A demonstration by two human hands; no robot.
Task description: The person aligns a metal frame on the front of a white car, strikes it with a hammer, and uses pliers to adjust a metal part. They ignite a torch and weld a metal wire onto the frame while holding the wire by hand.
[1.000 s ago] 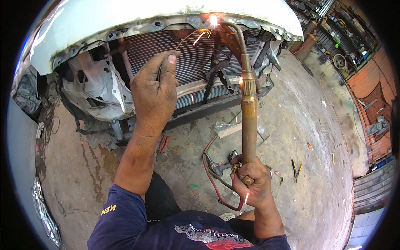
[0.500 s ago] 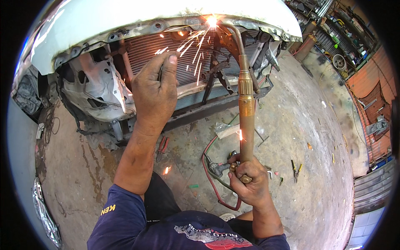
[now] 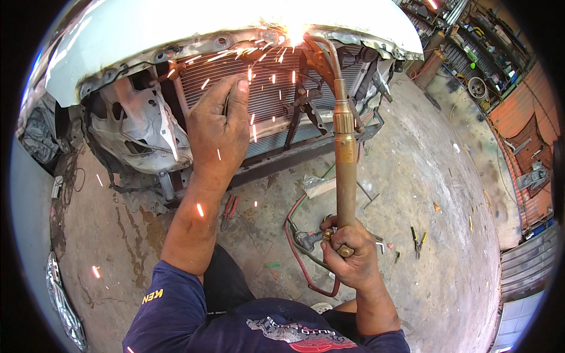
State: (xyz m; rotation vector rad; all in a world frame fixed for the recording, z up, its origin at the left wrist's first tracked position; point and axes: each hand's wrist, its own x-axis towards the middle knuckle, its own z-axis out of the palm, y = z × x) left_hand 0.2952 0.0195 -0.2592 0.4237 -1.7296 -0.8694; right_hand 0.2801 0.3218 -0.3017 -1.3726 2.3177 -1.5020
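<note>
My right hand [image 3: 354, 254] is wrapped round the valve end of a brass gas torch [image 3: 346, 176]. From there the torch rises to a bent tip, where a glaring flame and sparks meet the lower lip of a white car panel [image 3: 235, 17]. The glare hides the exact spot being heated. To the left of the torch, my left hand [image 3: 219, 126] is raised in front of the finned radiator [image 3: 268, 126], its thumb and fingers pinched together. Whatever it may hold is too thin or hidden to make out. Sparks fall around that hand and forearm.
Red and green hoses [image 3: 290, 250] loop over the concrete floor below the torch, beside a grey tool [image 3: 307, 239]. Red-handled pliers [image 3: 230, 207] and yellow-handled pliers [image 3: 418, 241] lie on the floor. Cluttered shelves [image 3: 471, 44] stand at the far right.
The torch and its flame have shifted slightly left, and the sparks spray wider, some landing near my left forearm. My left hand stays nearly in place.
</note>
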